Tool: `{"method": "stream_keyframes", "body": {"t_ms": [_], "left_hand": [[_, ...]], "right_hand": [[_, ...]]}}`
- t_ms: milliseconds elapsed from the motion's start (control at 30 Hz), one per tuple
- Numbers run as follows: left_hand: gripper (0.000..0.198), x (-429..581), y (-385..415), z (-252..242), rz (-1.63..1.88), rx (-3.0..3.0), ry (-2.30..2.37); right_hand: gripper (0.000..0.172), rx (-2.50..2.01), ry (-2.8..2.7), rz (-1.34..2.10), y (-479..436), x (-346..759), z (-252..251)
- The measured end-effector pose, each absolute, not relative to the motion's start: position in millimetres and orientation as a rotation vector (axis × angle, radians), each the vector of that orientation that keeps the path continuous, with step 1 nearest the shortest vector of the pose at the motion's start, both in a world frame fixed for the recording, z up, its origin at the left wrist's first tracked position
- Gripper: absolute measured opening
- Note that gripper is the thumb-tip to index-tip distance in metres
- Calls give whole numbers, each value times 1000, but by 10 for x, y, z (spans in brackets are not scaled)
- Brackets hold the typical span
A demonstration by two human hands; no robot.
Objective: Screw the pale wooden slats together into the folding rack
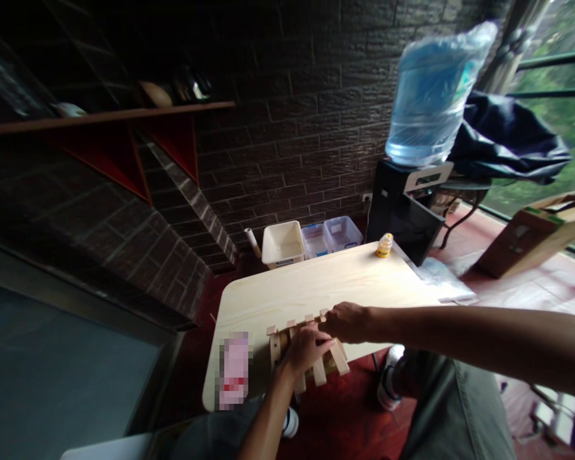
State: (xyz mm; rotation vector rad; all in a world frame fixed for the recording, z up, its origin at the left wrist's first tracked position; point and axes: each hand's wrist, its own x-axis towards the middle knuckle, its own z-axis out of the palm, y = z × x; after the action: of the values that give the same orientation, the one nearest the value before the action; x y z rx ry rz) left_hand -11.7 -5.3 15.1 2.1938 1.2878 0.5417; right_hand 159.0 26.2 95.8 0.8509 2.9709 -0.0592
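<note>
A slatted piece of light wood [319, 370] lies at the near edge of the pale table, its slats pointing toward me and partly past the edge. My left hand [307, 345] rests across the middle slats, fingers bent over the wood. At the far right end of the slats is my right hand [345, 321], its fingers curled closed near the top of a slat; what they hold, if anything, is hidden. The fingertips of both hands are close together.
A pixelated pink item [234, 370] lies on the table [268, 294] at left. A small yellow-labelled bottle [384, 245] stands at its far right corner. Plastic bins [283, 243] sit behind, and a water dispenser [402, 198] stands beyond the right corner.
</note>
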Motion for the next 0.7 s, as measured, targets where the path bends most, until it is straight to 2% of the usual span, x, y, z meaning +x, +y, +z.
{"method": "stream_keyframes", "body": {"t_ms": [100, 200, 700], "left_hand": [[19, -119, -41, 106, 517, 2191, 1383], [19, -129, -36, 79, 483, 2219, 1382], [19, -129, -34, 90, 592, 2240, 1229]], "right_hand": [[18, 630, 3020, 91, 285, 1654, 952], [19, 560, 3021, 87, 315, 1688, 919], [18, 998, 2863, -16, 201, 1632, 850]]}}
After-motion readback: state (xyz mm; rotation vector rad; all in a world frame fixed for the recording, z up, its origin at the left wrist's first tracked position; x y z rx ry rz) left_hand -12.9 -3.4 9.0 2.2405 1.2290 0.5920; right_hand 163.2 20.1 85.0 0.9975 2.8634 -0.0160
